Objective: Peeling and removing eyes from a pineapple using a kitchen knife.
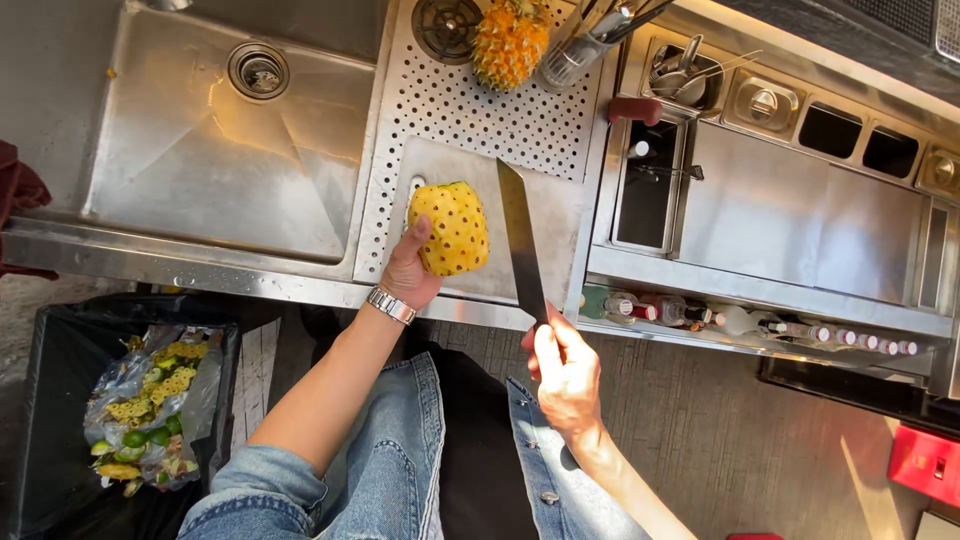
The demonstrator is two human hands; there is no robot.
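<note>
Leftmost, a dark red cloth point(18, 195), cut off by the frame edge and hard to make out. Below it, a black bin point(55, 400) lined with clear plastic, holding pineapple peel point(150, 395) and green lime halves point(145, 437); lower part cut off. Far left, a steel sink point(200, 190), drain point(258, 70) in its far corner, basin bare. Right of that, a perforated drainboard point(470, 120) with a grey cutting board point(560, 215) lying near. On the board, the peeled pineapple point(455, 228), upright, gripped from its near left side by the left hand point(412, 270): thumb up against the fruit, other fingers hidden behind it, a metal watch point(391, 305) at the wrist. Just right of the fruit and apart from it, a long knife point(520, 240), blade pointing far; right hand point(565, 375) closed round the handle, which is hidden in the fist. Far centre, an unpeeled pineapple point(508, 42), top cut off by the frame. Beside it, a glass point(578, 55) of utensils, lying tilted. Further right, steel wells: a deep open one point(650, 185), a tub point(685, 72) of spoons, lidded pans point(765, 102). Near, under the counter, a rail of bottles point(740, 322), caps only partly readable. Wood-plank floor point(720, 430) below; denim sleeves point(390, 470) in the near foreground.
</note>
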